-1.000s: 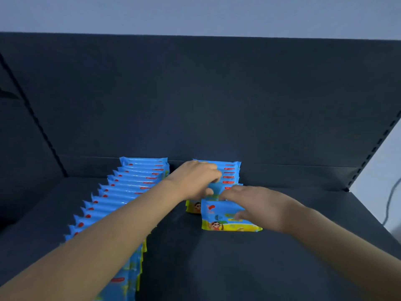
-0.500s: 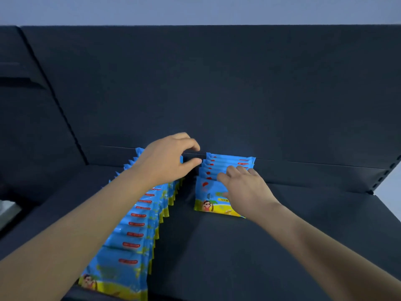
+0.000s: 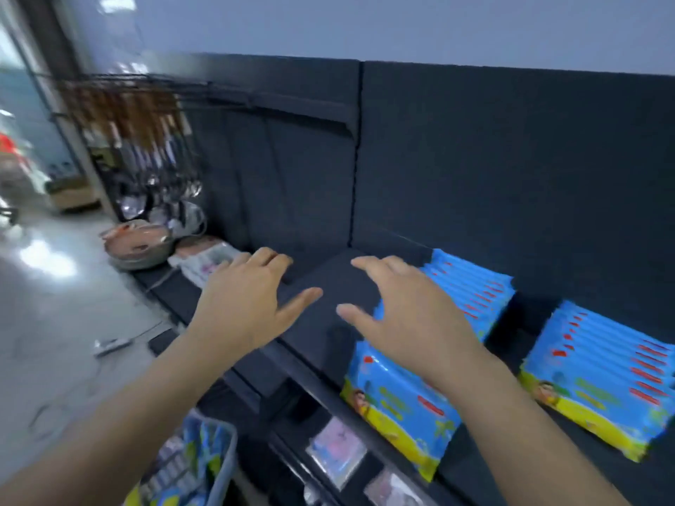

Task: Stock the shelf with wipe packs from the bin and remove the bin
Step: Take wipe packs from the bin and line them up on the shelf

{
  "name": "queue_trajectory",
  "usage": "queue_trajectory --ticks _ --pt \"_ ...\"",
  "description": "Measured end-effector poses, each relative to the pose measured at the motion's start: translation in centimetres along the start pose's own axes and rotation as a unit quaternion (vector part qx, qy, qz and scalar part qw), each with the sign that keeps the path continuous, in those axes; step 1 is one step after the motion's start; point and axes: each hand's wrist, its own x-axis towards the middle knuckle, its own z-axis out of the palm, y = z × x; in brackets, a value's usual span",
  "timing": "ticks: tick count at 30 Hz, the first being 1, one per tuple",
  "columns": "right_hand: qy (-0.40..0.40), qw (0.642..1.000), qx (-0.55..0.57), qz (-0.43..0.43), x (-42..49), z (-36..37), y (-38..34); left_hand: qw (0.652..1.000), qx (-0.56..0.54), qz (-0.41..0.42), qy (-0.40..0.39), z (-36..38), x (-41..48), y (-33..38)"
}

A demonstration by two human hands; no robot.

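Lifted off the wipe packs [image 3: 398, 410], left hand [image 3: 244, 304] and right hand [image 3: 412, 315] hover with fingers [image 3: 266, 255] spread, empty, likely heading to the bin [image 3: 222, 465] for more

**A:** Left forearm [image 3: 120, 425] angles in from the lower left and right forearm [image 3: 529, 429] from the lower right, both bare.

**B:** The left hand [image 3: 244, 304] is palm down, fingers straight and spread, thumb out to the right, holding nothing.

**A:** The right hand [image 3: 412, 315] is also palm down, with 4 fingers loosely bent and thumb pointing left.

**B:** The 2 thumbs are near each other but apart.
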Motion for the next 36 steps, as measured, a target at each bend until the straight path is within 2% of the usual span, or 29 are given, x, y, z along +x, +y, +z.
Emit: queue_trajectory --ticks 4,8,15,22,25,27,31,34,36 --pt "-0.111 0.987 0.058 -0.102 3.0 6.1 -9.0 0.989 0.073 -0.121 -0.048 -1.4 -6.4 -8.9" --pt "-0.205 0.963 0.066 -0.161 5.3 13.0 -16.1 0.968 0.094 -0.218 -0.077 -1.0 -14.1 -17.6" --pt "-0.368 0.914 0.015 -0.168 6.9 25.8 -22.2 0.924 0.077 -0.337 -0.164 5.1 -25.1 -26.7" --pt "-0.498 0.843 -0.026 -0.203 5.7 39.8 -22.4 0.888 0.046 -0.409 -0.205 14.4 -31.6 -30.2" --pt "-0.516 0.814 -0.081 -0.253 5.4 46.3 -22.4 0.878 0.079 -0.423 -0.209 19.8 -33.4 -30.2" --pt "-0.513 0.793 -0.130 -0.301 5.0 50.4 -22.6 0.887 0.106 -0.383 -0.234 24.0 -33.9 -29.1" --pt "-0.524 0.752 -0.169 -0.363 4.0 56.9 -23.2 0.880 0.033 -0.387 -0.274 32.4 -33.7 -27.4" --pt "-0.535 0.720 -0.187 -0.400 3.5 60.3 -22.8 0.846 -0.009 -0.445 -0.293 37.1 -32.9 -27.3" --pt "-0.554 0.710 -0.182 -0.395 3.3 61.5 -22.4 0.805 -0.066 -0.498 -0.314 39.6 -32.5 -27.1"
